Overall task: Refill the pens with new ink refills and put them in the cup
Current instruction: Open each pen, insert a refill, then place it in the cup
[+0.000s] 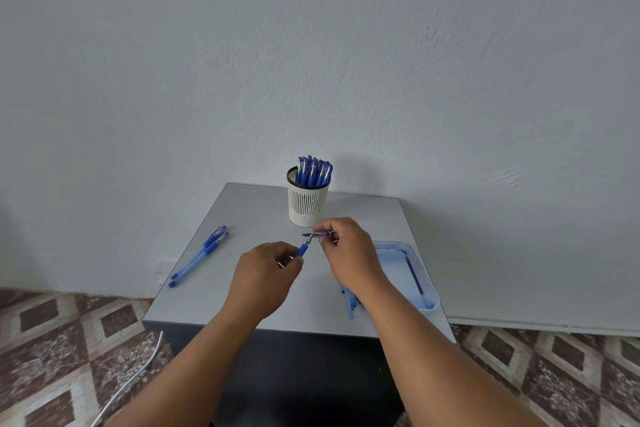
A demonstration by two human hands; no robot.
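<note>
Head view only: left hand [265, 276] was curled closed round a pen barrel [302, 250], blue grip end poking out up and to the right. Right hand [346, 250] pinched a small blue piece [320, 235] between fingertips, just above the barrel's tip; couldn't tell whether it was the cap or the tip section. Both were held over the grey table [249, 218], just in front of the white slotted cup [308, 201], which already had a cluster of capped blue pens [314, 172] standing in it. Two more pens [201, 255] lay side by side at table left, well apart from the hands. Clear tray [420, 267] at right held a thin dark stick, probably a refill; some blue bits [351, 302] lay beside it, partly hidden by the right forearm. Read: mid-assembly or opening of one pen. Next move would need the small piece lined up on the barrel axis and seated, then pen into cup.
</note>
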